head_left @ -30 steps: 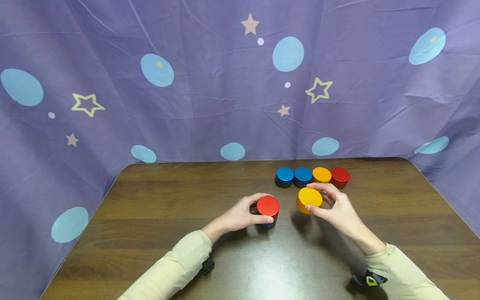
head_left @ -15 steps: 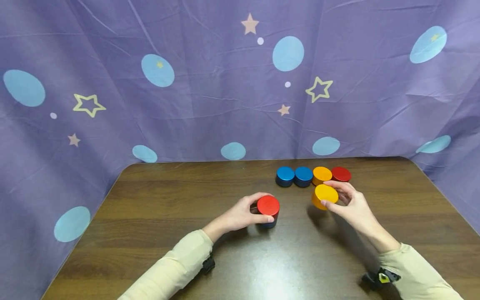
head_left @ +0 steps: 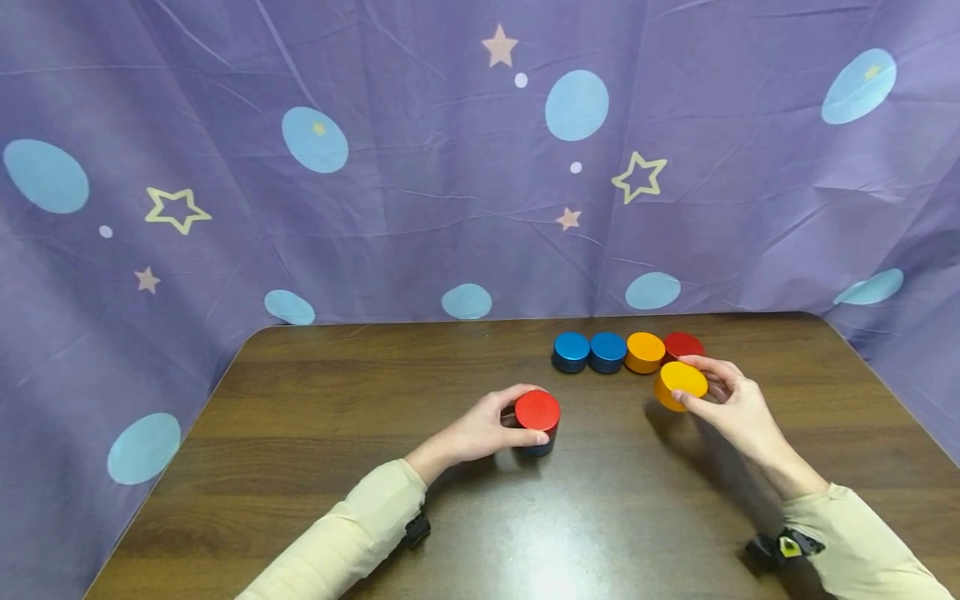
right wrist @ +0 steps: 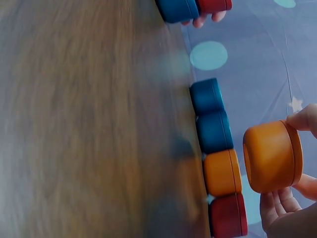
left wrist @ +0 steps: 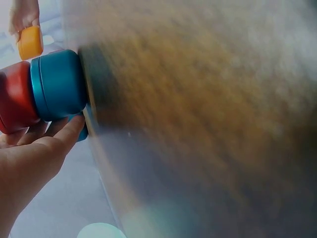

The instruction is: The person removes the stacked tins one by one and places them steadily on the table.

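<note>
My left hand (head_left: 531,417) grips a red cylinder (head_left: 537,409) stacked on a blue one (head_left: 534,449) at the middle of the wooden table (head_left: 337,417). In the left wrist view, the red piece (left wrist: 15,96) sits against the blue piece (left wrist: 59,84) with my fingers (left wrist: 44,148) beside them. My right hand (head_left: 684,381) pinches an orange cylinder (head_left: 678,385), tilted and held off the table. It hangs just in front of the red cylinder (head_left: 684,343) that ends a row. The right wrist view shows the held orange piece (right wrist: 272,156) between thumb and fingers.
A row of cylinders stands at the back right: blue (head_left: 570,350), blue (head_left: 607,350), orange (head_left: 645,351), then red. A purple cloth with stars and blue spots (head_left: 450,167) hangs behind and around the table. Bare wood lies to the left and front.
My right hand has carried the orange cylinder to the right and away from me, toward the red end of the row. The left hand and its stack have stayed put.
</note>
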`<act>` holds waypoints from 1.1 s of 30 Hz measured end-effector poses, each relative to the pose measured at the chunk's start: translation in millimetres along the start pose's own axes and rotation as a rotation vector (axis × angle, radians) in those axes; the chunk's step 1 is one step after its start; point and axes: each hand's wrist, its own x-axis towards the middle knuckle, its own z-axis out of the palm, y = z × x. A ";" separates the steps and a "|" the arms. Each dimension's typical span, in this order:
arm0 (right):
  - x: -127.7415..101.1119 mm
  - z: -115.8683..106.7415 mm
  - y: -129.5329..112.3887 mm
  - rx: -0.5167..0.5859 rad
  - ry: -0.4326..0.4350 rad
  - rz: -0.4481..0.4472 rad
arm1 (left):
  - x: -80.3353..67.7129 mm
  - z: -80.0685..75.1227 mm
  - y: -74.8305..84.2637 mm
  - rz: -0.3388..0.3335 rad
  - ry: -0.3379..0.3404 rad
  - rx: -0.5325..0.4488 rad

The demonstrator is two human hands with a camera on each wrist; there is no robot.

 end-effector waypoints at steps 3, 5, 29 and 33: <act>0.5 -6.1 2.6 -0.027 0.011 0.008 | 0.2 0.3 -0.2 0.000 -0.001 0.002; 0.9 -10.5 4.2 -0.043 0.012 0.017 | 0.2 0.2 -0.5 -0.001 -0.002 0.002; 18.9 -53.2 27.9 0.033 0.040 0.084 | -0.1 -0.2 -1.8 0.012 0.002 -0.008; 22.9 -58.4 33.5 -0.034 0.043 0.122 | -0.1 -0.2 -1.5 0.011 0.002 -0.007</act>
